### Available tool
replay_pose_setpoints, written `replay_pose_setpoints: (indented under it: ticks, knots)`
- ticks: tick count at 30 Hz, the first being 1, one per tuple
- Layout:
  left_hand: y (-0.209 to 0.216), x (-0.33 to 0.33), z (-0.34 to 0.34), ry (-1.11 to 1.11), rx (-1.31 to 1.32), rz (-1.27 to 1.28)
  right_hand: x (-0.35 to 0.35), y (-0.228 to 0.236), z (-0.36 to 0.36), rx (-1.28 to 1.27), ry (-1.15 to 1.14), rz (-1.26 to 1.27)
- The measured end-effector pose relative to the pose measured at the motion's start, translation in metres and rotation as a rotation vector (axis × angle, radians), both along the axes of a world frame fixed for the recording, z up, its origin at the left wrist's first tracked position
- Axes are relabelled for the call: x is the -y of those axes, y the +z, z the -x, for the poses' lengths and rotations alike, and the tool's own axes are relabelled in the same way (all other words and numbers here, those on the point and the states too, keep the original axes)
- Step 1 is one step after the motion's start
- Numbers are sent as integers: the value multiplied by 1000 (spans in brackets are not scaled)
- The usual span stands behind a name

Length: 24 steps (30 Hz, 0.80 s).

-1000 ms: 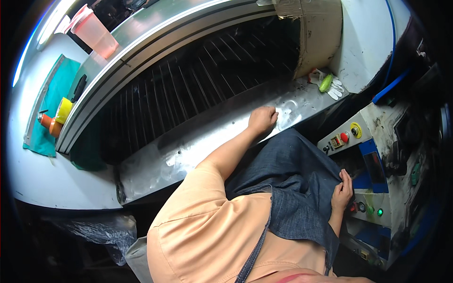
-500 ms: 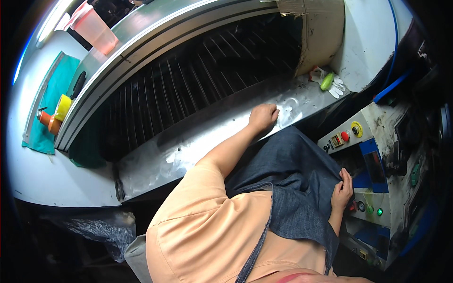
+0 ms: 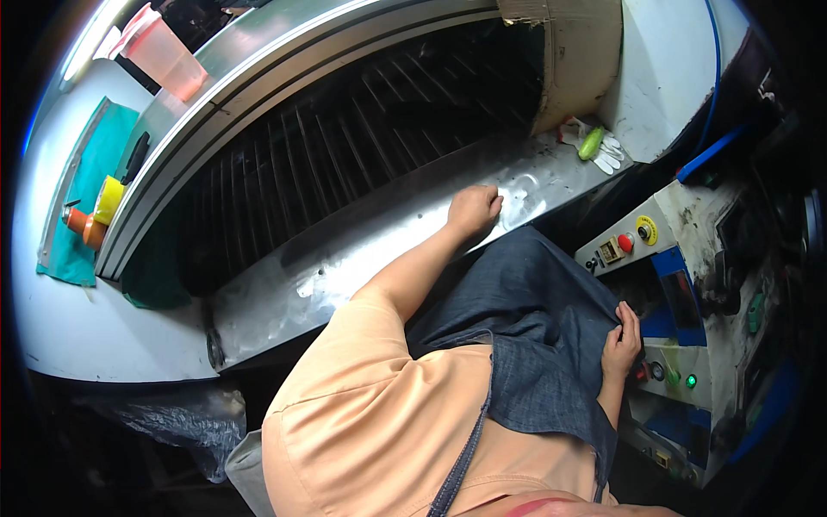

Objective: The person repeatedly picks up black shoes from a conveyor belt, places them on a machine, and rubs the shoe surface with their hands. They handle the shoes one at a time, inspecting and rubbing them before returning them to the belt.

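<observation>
My left hand [image 3: 474, 209] rests as a loose fist on the shiny metal ledge [image 3: 345, 267], fingers curled under and nothing showing in them. To its right, my right hand [image 3: 620, 340] lies against the side of the dark denim apron [image 3: 525, 302] over my lap. Its fingers are stretched out, slightly bent, and it holds nothing that I can see. Close to that hand is a control panel [image 3: 676, 369] with a lit green button. A white glove [image 3: 610, 157] and a green, elongated object [image 3: 591, 144] lie at the ledge's right end.
Behind the ledge is a dark, slatted machine bed [image 3: 345, 146]. A cardboard piece [image 3: 579, 65] stands at its right. Yellow and orange tape rolls [image 3: 110, 200] hang at the left by a teal cloth [image 3: 73, 228]. A pink translucent pitcher [image 3: 168, 60] stands above. An upper panel [image 3: 612, 250] carries a red button.
The view has shifted very slightly, so everything sits a little further left. Both hands keep their places and poses.
</observation>
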<state>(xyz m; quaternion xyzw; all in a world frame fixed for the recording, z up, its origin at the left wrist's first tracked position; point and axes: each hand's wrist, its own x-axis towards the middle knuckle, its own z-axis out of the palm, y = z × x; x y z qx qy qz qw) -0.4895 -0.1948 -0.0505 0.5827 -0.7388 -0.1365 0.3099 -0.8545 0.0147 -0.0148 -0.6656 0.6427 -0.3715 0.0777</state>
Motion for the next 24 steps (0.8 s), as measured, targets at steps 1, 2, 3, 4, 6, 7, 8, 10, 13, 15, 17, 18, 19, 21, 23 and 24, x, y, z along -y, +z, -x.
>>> replay_pose_setpoints:
  ticks: [1,2,3,4,6,7,8,10,13,15,17,18,19,21,23,24]
  knots:
    - [0,0,0,-3,0,0,0,-1,0,0,0,2]
    - [0,1,0,-3,2,2,0,-1,1,1,-1,3]
    - [0,1,0,-3,4,3,0,-1,0,1,0,6]
    - [0,1,0,-3,7,5,1,0,0,2,1,10]
    - [-1,2,0,-3,11,17,0,-1,0,6,1,14]
    - [-2,2,0,-2,14,23,1,-1,1,10,2,16]
    - [-1,2,0,-4,18,13,1,-2,1,12,2,18]
    - [-1,1,-1,-7,26,-7,0,-2,0,9,0,16]
    - [0,-2,-3,1,25,-8,0,0,-2,6,3,12]
    - [-2,-1,-5,-2,24,6,0,0,-3,4,8,14]
    - [-2,0,-2,-6,16,11,-2,1,-2,0,-2,19]
    - [-2,2,1,-9,9,9,-4,1,-1,21,-3,20]
    - [-1,3,4,-18,2,7,-4,0,-1,42,-9,20]
    - [-9,6,8,29,14,0,-4,-3,0,94,-32,46]
    - [4,-1,10,72,28,-35,-2,6,-5,101,-42,31]
    - [8,-6,6,95,12,-62,2,3,-6,146,-36,11]
